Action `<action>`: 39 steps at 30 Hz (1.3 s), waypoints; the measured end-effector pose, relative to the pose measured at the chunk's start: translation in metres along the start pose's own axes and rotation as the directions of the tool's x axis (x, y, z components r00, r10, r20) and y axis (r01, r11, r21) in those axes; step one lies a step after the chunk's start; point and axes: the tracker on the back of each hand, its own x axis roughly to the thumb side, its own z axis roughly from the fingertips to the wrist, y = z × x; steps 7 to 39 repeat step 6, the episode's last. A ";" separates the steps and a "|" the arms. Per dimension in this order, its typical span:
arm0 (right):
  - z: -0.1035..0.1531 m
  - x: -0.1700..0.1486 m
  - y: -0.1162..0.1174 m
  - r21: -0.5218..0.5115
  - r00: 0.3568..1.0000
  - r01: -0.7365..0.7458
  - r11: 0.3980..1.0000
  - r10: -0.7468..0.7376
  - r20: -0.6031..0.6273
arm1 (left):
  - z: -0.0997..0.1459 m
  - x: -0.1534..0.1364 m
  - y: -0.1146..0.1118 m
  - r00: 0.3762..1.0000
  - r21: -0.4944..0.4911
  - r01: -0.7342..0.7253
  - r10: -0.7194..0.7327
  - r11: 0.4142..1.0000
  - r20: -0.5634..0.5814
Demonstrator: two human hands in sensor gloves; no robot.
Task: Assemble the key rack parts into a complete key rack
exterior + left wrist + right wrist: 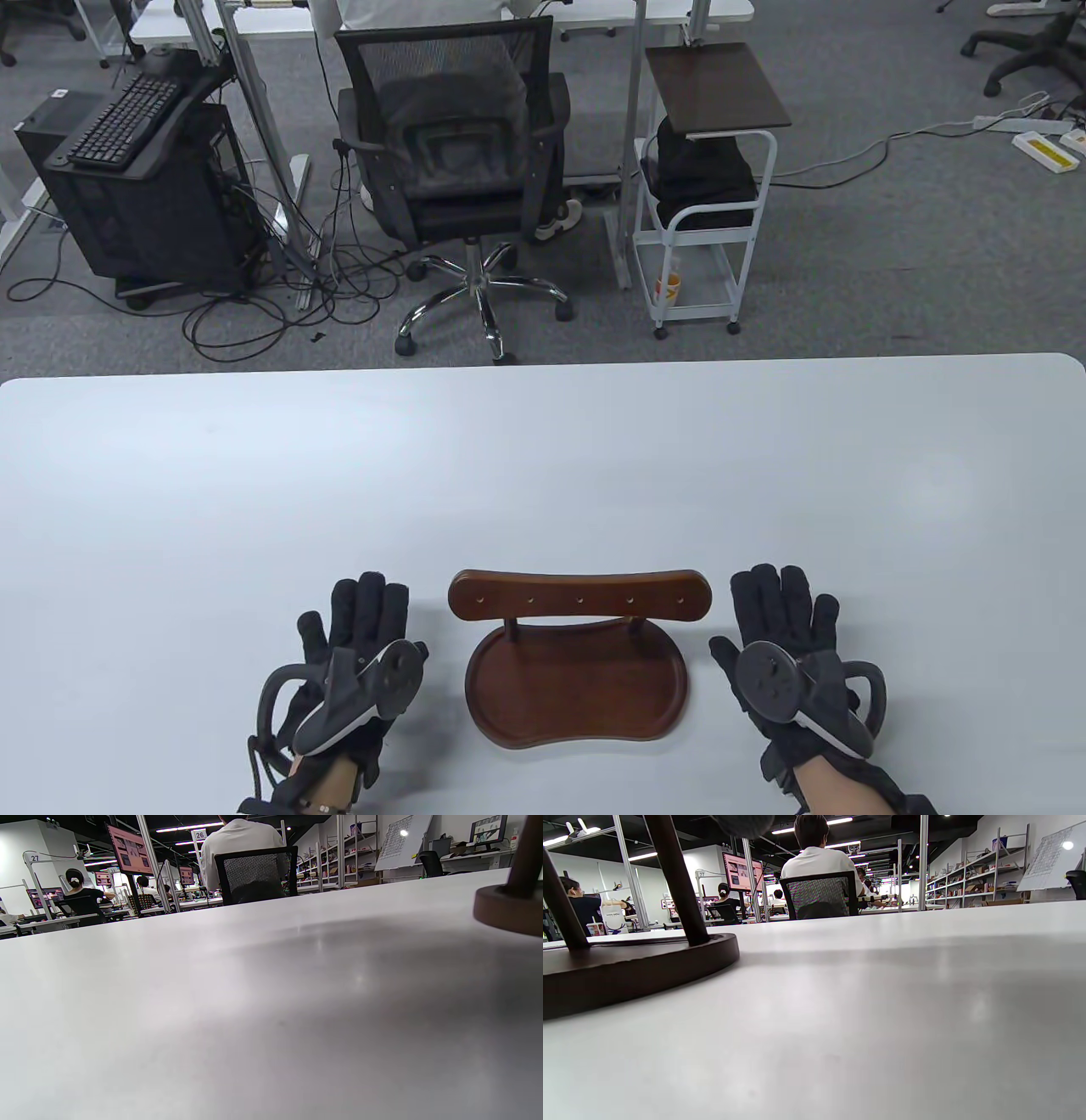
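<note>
key rack (577, 658), posts (676, 882) closer in wrist view

Readable numbers in the room behind the table

In the left wrist view, "26" is printed on a white sign (199, 835) fixed atop a metal post behind the seated man, and "27" is seen on a white sign (34, 857) at the far left. The screens and the whiteboard carry marks too small to be read; nothing legible is found on the table.
</note>
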 end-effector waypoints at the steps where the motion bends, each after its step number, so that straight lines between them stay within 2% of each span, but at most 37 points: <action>1: 0.000 0.000 0.000 0.006 1.000 0.002 1.000 -0.002 -0.001 | 0.000 0.000 0.000 1.000 -0.003 0.000 0.000 1.000 0.000; 6: -0.001 -0.001 0.003 0.033 1.000 0.027 0.999 -0.026 -0.005 | 0.001 0.000 0.001 1.000 -0.015 0.002 -0.003 1.000 -0.003; 39: -0.001 -0.001 0.003 0.033 1.000 0.027 0.999 -0.026 -0.005 | 0.001 0.000 0.001 1.000 -0.015 0.002 -0.003 1.000 -0.003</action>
